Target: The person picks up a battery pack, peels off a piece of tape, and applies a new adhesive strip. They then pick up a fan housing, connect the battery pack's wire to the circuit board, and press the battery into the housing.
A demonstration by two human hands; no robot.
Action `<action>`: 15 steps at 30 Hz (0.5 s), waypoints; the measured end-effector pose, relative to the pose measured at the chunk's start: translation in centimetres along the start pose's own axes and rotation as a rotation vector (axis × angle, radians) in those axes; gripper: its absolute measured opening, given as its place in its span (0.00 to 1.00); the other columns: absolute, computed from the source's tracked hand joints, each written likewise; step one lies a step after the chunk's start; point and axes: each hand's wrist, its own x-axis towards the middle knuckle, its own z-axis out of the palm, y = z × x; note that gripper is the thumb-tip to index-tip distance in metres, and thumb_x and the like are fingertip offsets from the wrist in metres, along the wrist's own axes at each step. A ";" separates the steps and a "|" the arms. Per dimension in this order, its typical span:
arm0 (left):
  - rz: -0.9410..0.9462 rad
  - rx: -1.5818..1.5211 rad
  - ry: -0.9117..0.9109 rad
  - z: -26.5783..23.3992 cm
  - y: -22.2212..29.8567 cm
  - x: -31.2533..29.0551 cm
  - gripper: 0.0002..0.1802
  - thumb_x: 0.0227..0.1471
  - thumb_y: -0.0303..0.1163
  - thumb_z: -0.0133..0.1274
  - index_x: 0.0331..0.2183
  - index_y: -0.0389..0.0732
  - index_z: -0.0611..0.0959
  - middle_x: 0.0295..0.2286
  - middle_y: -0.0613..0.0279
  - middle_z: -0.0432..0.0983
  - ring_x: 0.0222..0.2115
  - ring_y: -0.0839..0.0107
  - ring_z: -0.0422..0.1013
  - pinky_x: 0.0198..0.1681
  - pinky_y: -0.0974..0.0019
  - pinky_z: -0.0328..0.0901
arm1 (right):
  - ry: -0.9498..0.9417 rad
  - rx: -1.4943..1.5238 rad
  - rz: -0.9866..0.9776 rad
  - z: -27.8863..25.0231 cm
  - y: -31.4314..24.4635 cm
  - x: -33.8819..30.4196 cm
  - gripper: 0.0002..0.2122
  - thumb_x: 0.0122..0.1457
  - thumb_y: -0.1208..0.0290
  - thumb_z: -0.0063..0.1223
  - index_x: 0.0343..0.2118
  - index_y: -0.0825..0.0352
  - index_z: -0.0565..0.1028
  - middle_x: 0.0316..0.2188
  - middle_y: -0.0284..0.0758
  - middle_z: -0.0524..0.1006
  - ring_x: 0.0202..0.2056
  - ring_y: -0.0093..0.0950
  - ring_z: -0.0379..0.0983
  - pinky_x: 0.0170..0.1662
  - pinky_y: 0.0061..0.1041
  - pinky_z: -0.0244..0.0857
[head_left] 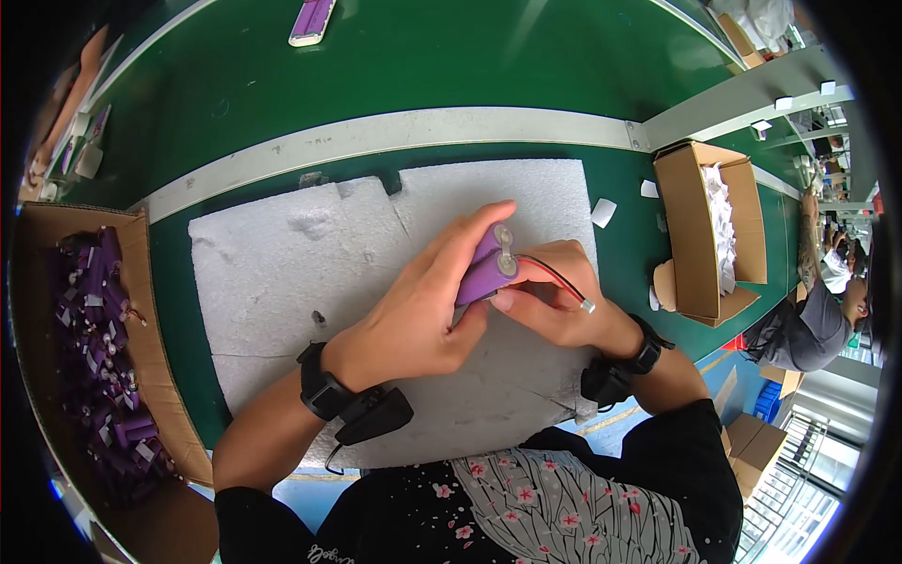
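A purple battery pack (490,276) of two round cells is held above the foam sheet (272,273), its metal-strapped ends facing up and to the right. My left hand (413,305) wraps round it from the left, thumb below and fingers along its far side. On the other side, my right hand (562,305) pinches at the pack's lower right edge, thumb and fingers close together; whatever lies between those fingertips is hidden. Red and black wires (556,273) run from the pack over my right fingers and end in a small white plug (587,305).
At the left stands a cardboard box (178,376) full of purple battery packs. Another cardboard box (695,240) with white pieces is at the right, near loose white labels (604,212). A metal rail (395,128) crosses behind the foam; a purple pack (311,21) lies beyond it.
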 end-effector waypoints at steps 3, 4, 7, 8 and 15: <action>0.016 0.014 0.012 0.0 -0.1 0.0 0.42 0.38 0.16 0.45 0.59 0.40 0.58 0.40 0.57 0.66 0.40 0.66 0.66 0.48 0.67 0.60 | 0.009 0.004 -0.008 0.0 -0.1 0.1 0.05 0.50 0.79 0.57 0.32 0.67 0.77 0.15 0.32 0.70 0.15 0.24 0.63 0.20 0.22 0.54; 0.013 0.005 0.015 -0.1 0.0 0.0 0.42 0.38 0.16 0.45 0.59 0.39 0.58 0.40 0.57 0.66 0.40 0.66 0.66 0.48 0.67 0.60 | 0.014 0.006 -0.013 0.0 -0.1 0.1 0.05 0.50 0.78 0.57 0.32 0.67 0.77 0.15 0.32 0.70 0.15 0.24 0.63 0.20 0.21 0.54; 0.011 -0.013 0.019 -0.1 0.0 0.0 0.42 0.38 0.16 0.44 0.59 0.39 0.59 0.40 0.57 0.66 0.40 0.66 0.66 0.48 0.67 0.60 | 0.029 0.019 0.006 0.0 -0.2 0.1 0.05 0.51 0.78 0.57 0.32 0.68 0.77 0.15 0.32 0.70 0.15 0.23 0.63 0.20 0.21 0.54; 0.020 -0.008 0.019 -0.1 -0.1 0.0 0.42 0.38 0.16 0.44 0.59 0.39 0.58 0.40 0.57 0.66 0.40 0.66 0.66 0.48 0.67 0.60 | 0.036 0.026 0.015 0.0 -0.3 0.1 0.05 0.51 0.78 0.57 0.32 0.68 0.77 0.15 0.32 0.70 0.15 0.23 0.63 0.20 0.21 0.54; 0.046 -0.006 0.000 -0.2 -0.1 0.1 0.43 0.39 0.15 0.44 0.60 0.41 0.56 0.42 0.46 0.65 0.41 0.49 0.66 0.48 0.57 0.62 | 0.023 0.033 0.071 -0.1 -0.5 0.1 0.04 0.52 0.79 0.56 0.30 0.68 0.75 0.16 0.32 0.70 0.15 0.20 0.63 0.20 0.20 0.55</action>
